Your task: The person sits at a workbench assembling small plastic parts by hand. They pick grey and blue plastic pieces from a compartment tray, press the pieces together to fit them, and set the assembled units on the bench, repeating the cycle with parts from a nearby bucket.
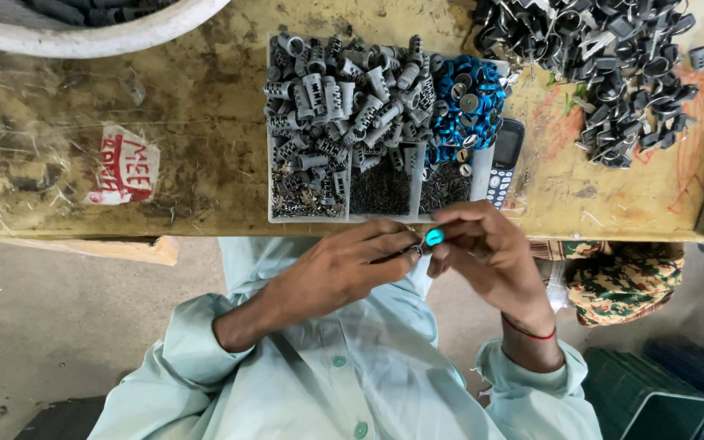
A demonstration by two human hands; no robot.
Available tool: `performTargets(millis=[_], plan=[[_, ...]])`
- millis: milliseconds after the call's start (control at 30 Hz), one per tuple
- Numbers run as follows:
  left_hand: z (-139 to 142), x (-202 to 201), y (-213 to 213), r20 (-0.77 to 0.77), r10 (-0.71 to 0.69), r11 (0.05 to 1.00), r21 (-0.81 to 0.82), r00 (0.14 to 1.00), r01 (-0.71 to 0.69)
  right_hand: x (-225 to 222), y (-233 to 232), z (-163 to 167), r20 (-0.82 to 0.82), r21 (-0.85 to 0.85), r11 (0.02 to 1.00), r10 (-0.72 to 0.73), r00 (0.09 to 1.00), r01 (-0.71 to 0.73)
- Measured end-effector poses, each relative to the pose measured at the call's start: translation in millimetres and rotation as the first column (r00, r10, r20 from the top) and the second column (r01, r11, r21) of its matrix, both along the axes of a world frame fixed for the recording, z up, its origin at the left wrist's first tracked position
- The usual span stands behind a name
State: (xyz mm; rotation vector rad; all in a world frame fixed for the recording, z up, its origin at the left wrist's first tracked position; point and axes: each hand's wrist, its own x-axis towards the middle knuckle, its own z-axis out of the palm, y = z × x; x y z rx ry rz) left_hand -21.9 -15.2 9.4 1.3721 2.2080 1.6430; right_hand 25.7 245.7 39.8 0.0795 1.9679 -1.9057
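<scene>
head view, blue cap (434, 237) pinched between left hand (344, 269), right hand (482, 244)

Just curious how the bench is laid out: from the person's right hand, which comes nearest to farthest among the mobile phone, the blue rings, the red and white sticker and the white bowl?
1. Mobile phone, just above the right hand.
2. Blue rings, farther up, in the tray.
3. Red and white sticker, far to the left on the bench.
4. White bowl, top left corner.

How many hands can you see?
2. The left hand and right hand meet below the parts tray, pinching a small blue part between them.
</scene>
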Motion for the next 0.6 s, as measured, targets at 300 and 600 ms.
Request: performTargets(millis=[300, 600], plan=[[4.9, -4.4, -2.5, -0.049, 0.010, 1.000, -0.010, 0.999, -0.010, -2.7, -0.8, 2.2, -0.021, -0.105, 0.994, 0.007, 1.000, -0.009], [2.8, 5.7, -6.7, -0.213, 0.111, 0.994, 0.035, 0.971, -0.106, -4.0, -17.2, 1.2, 0.216, -0.214, 0.976, 0.091, 0.972, -0.044]])
